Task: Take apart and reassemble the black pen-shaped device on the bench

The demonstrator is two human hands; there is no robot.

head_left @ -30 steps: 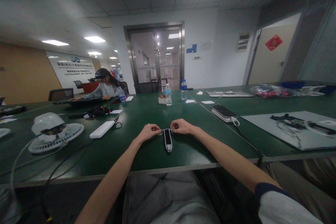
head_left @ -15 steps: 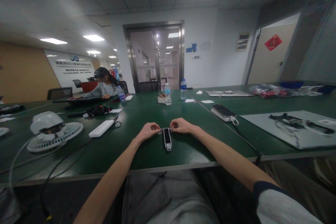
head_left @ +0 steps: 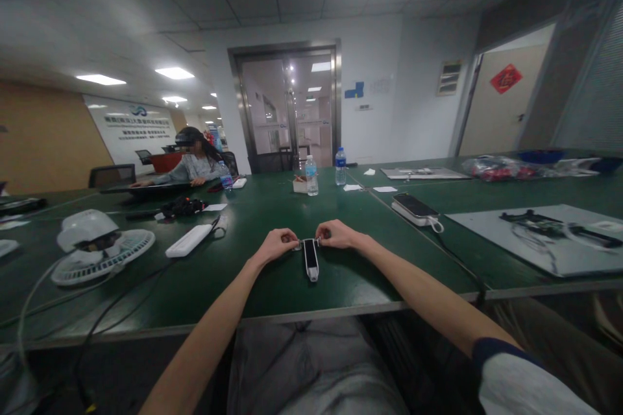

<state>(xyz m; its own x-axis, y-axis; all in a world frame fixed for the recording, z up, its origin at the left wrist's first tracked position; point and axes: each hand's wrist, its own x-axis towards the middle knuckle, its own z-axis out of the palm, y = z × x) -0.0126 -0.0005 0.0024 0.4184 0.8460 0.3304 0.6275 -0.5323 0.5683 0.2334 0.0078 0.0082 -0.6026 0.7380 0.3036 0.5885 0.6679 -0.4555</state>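
Note:
A slim white device with a long black face [head_left: 310, 260] lies on the green table [head_left: 272, 285] in front of me, its narrower end toward me. At its far end, on the left side, my left hand [head_left: 281, 243] is closed in a pinch beside a small pale piece. On the opposite side my right hand [head_left: 335, 233] pinches close to the same far end, with a small light bit at the fingertips. What the fingers hold is too small to make out, and I cannot tell whether it is joined to the device.
A white power strip [head_left: 189, 241] and a white fan [head_left: 104, 259] with cables are on the left. Bottles [head_left: 311, 176] stand ahead. A phone [head_left: 416, 205] rests on a white block at right, near a pale board [head_left: 487, 233] with parts. A person [head_left: 195, 159] sits far left.
Almost nothing differs. The hands and the white device appear very slightly lower in view, and both hands keep their pinch at the device's far end.

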